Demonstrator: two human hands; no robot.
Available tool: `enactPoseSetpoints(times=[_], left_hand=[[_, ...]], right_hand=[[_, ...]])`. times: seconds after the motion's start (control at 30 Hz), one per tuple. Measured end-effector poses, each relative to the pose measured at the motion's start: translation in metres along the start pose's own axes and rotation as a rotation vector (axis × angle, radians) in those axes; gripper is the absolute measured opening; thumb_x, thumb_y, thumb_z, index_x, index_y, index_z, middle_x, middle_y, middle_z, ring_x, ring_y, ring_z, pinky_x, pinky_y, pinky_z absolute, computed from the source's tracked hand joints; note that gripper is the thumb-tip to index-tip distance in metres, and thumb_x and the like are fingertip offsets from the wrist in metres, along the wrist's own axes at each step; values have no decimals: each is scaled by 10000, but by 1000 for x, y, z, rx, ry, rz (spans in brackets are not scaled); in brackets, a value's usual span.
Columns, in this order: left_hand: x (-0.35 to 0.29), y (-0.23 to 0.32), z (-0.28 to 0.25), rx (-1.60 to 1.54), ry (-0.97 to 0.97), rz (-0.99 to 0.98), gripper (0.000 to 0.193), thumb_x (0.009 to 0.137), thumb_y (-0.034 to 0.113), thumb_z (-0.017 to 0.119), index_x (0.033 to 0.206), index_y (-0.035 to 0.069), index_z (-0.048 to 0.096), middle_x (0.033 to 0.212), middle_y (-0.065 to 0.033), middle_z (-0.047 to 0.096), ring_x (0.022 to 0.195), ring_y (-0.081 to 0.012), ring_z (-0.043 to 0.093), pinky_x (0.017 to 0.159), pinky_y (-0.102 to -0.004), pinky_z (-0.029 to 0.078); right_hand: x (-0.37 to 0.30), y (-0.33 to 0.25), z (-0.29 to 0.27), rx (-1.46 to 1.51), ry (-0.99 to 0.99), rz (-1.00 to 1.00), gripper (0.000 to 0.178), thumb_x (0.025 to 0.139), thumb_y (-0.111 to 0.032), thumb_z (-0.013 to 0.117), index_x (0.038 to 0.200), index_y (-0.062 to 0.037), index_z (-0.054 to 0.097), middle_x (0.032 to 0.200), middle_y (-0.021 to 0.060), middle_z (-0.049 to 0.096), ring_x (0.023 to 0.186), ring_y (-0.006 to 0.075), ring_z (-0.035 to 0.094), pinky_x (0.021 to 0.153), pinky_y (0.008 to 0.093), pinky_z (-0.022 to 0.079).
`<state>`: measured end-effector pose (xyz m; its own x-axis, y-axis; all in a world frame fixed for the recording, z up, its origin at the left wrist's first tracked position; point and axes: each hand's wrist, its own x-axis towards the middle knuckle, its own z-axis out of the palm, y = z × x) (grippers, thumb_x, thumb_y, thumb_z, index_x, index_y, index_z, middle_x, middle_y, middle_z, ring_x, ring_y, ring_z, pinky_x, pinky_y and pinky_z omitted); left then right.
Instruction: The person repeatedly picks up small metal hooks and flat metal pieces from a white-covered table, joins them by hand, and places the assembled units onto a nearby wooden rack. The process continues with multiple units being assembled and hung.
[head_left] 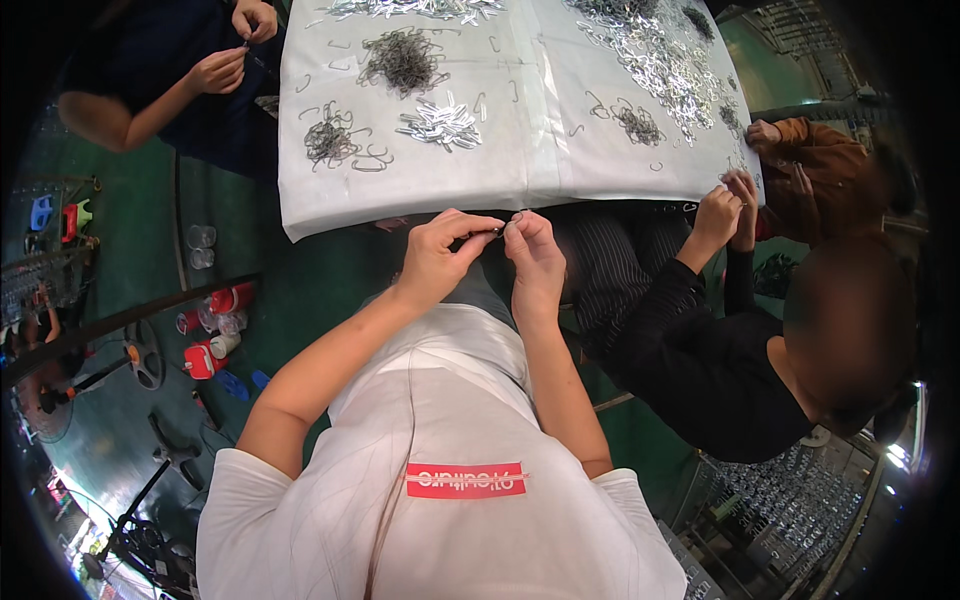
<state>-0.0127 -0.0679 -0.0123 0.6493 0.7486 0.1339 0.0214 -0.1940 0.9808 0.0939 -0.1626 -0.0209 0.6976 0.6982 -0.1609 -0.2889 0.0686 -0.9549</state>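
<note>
One small dark piece (496, 232) is pinched between the thumb and forefinger of the left hand (438, 252), just off the near edge of the white-covered tabletop (480, 185). The right hand (537, 262) has its thumb and forefinger drawn together at the piece's end; whether they grip it too, I can't tell from here. I'd call the step in hand close fingertip work on that piece, and the next move seems to want a steady left pinch and light right fingers. Beyond, toward the tabletop's near left corner, lie a small heap of dark hooks (330, 142) and a pile of silvery strips (443, 123), with a bigger dark wire heap (400, 62) farther back. Silvery pieces (680, 85) spread along the right edge. By the near right corner, a co-worker in black sleeves (660, 310) has both hands (725, 212) raised close together.
</note>
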Motion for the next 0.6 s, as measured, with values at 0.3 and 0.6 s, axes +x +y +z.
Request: enactPoseSetpoints(times=[0.3,0.6], left_hand=[[36,-28,-2,253,84,233,281,780,36,716,1056,74,680,1005,-81,655,953,-250,593,829,-339,479],[172,-116,28,952,164,12,227,754,261,767,896,94,705,1103,-49,566,1085,-256,452,881,-423,364]], right_hand=[[9,3,-4,-73,4,-292,92,877,40,619,935,-26,592,1072,57,459,925,114,504,756,233,463],[22,3,-20,-156,-13,-311,72,874,26,633,909,-28,601,1043,60,464,851,114,496,726,225,446]])
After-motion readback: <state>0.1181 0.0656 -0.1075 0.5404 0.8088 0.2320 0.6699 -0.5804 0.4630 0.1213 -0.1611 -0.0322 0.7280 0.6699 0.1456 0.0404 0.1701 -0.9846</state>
